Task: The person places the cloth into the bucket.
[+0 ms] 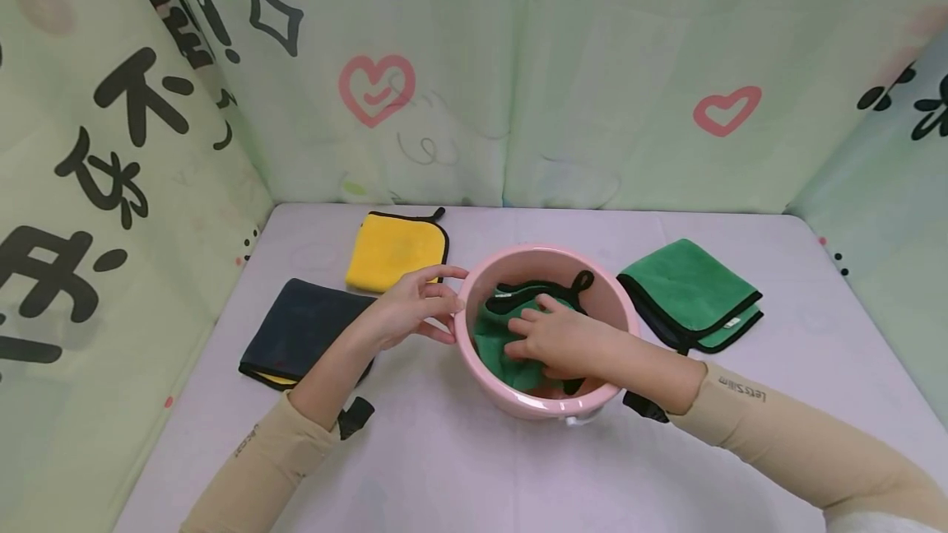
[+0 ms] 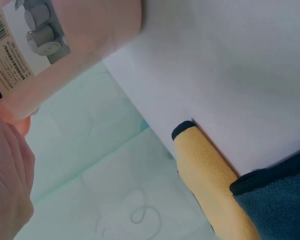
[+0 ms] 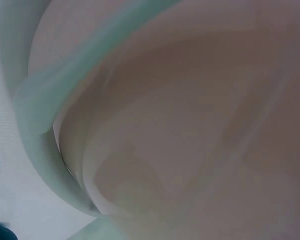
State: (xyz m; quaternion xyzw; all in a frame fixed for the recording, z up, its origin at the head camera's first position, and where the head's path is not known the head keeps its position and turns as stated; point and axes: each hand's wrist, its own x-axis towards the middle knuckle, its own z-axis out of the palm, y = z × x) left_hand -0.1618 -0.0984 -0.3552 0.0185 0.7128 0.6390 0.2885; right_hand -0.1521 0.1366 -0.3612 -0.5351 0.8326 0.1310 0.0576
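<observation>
In the head view a pink bucket (image 1: 518, 405) stands on the table. My left hand (image 1: 418, 303) touches the outside of its left rim, fingers loosely bent and not wrapped over the edge. The left wrist view shows that hand (image 2: 7, 185) beside the bucket's labelled wall (image 2: 95, 30). My right hand (image 1: 566, 341) reaches inside the bucket, its spread fingers resting on a green towel (image 1: 496, 340) with black edging. The towel lies bunched, a black loop at its top. The right wrist view is blurred and close; neither towel nor fingers can be made out there.
A folded green towel (image 1: 689, 286) lies right of the bucket. To the left are a folded yellow towel (image 1: 400, 249) and a dark blue one (image 1: 304, 327) with a yellow underside. Patterned pale green curtains (image 1: 607, 39) border the table (image 1: 474, 484).
</observation>
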